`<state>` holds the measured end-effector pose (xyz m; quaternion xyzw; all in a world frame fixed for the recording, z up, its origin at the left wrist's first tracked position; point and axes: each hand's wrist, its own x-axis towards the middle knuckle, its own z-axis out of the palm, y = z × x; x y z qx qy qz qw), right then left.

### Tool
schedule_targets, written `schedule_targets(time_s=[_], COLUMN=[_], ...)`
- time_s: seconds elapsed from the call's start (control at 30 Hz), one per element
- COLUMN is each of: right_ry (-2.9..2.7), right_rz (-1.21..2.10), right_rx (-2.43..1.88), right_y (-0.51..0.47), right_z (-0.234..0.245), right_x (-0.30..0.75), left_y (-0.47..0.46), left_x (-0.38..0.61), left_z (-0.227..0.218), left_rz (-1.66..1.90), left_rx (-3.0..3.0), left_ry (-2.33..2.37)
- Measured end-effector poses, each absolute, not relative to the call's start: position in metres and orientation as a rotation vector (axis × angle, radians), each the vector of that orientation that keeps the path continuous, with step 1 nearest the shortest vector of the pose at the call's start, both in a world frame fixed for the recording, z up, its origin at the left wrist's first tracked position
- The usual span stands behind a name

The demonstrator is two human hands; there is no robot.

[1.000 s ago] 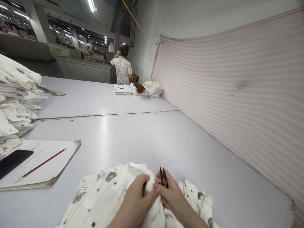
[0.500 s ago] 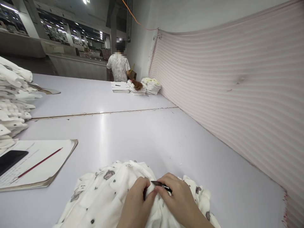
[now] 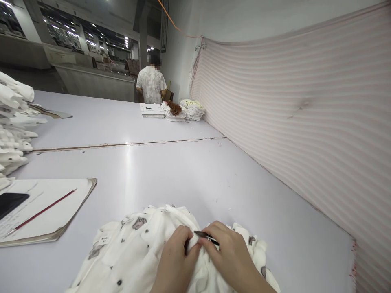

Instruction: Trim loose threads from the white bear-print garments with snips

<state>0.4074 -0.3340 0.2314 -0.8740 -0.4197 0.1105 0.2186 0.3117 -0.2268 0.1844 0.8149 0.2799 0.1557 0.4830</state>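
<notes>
From the head camera: pinching a raised fold of a white printed garment (image 3: 131, 252) with the left hand (image 3: 174, 262), fingers curled tight, wrist coming in over the near edge of the tabletop (image 3: 183, 175). Gripping small black snips (image 3: 206, 237) in the right hand (image 3: 233, 258), knuckles up, blades pointing left and touching the pinched fold. Working with the garment bunched at the middle of the near edge. Noting on it a small white tag (image 3: 105, 240), print too small to read. Spotting toward the left edge a clipboard (image 3: 67, 211) bearing a red pencil (image 3: 41, 212) and a dark phone (image 3: 10, 202), writing on the sheet unreadable. Seeing beyond the far edge a person (image 3: 151, 83) turned away.
</notes>
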Motion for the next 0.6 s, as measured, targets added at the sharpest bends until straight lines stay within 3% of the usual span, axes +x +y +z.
schedule_targets(time_s=[0.2, 0.37, 0.6], right_ry=[-0.675, -0.416, -0.583], right_rz=[0.434, 0.746, 0.895], right_rx=[-2.203, -2.006, -2.085], right_y=[-0.342, -0.378, -0.397], right_z=[0.236, 0.245, 0.253], right_x=[0.428, 0.420, 0.402], left_y=[-0.215, -0.213, -0.154], left_x=[0.304, 0.296, 0.247], left_z=[0.189, 0.193, 0.194], left_rz=[0.220, 0.178, 0.606], left_rx=[1.745, 1.584, 2.328], left_ry=[0.660, 0.627, 0.935])
